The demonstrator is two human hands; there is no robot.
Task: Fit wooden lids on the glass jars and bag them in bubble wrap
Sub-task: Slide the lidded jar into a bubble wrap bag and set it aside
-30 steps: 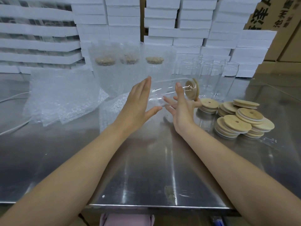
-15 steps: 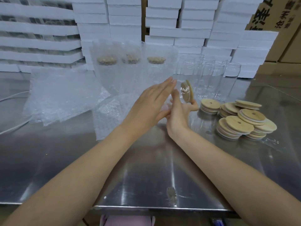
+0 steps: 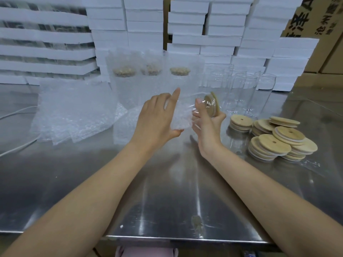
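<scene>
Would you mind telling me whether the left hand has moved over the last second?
Yes. The left hand has shifted right, toward the stack of wooden lids, and closed in on the lidded jar that the right hand holds.

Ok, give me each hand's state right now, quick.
Left hand: closed on a bubble wrap bag, thumb under, fingers on top.
Right hand: gripping the lidded glass jar, held on its side.

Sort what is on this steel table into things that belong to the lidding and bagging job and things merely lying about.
Job:
- lidded clear glass jar in right hand
- clear bubble-wrap bag in left hand
- round wooden lids
- open clear glass jars
- flat bubble-wrap bags

Lying about:
- white foam boxes
- brown cardboard cartons
- white cable
</scene>
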